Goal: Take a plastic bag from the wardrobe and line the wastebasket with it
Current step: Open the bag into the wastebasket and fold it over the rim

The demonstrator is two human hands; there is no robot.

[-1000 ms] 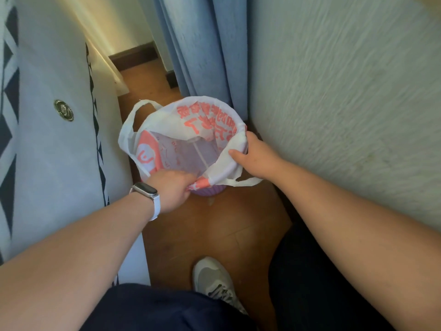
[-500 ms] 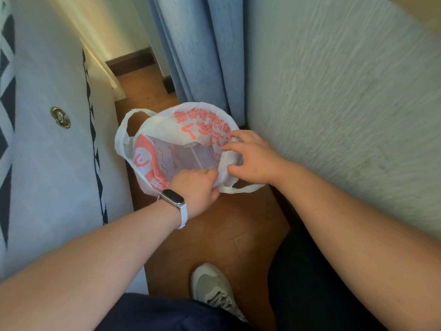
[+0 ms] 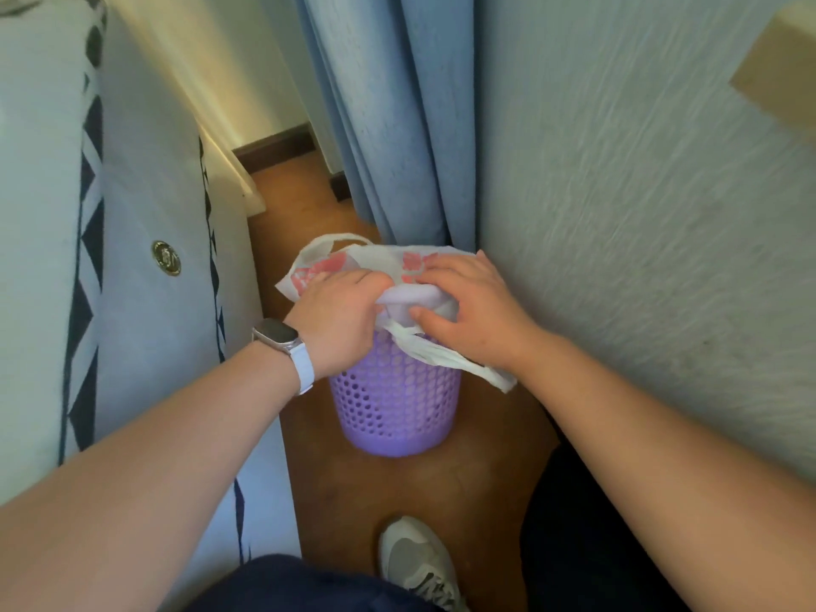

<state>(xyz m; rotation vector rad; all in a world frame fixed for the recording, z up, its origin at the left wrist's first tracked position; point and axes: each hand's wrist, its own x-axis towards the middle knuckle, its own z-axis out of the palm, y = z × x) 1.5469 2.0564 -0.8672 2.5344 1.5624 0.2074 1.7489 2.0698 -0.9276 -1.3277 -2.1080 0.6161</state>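
Both hands, left (image 3: 338, 318) and right (image 3: 468, 309), have dropped onto the bin (image 3: 393, 404); fingers now pinch the bag (image 3: 379, 258) at its near rim, folding it over.

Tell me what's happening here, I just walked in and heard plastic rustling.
A person is lining a purple wastebasket with a white plastic bag printed in red. Both the left hand and the right hand grip the bag at the basket's near rim. One bag handle hangs down outside. The basket stands on the wooden floor beside a blue curtain.
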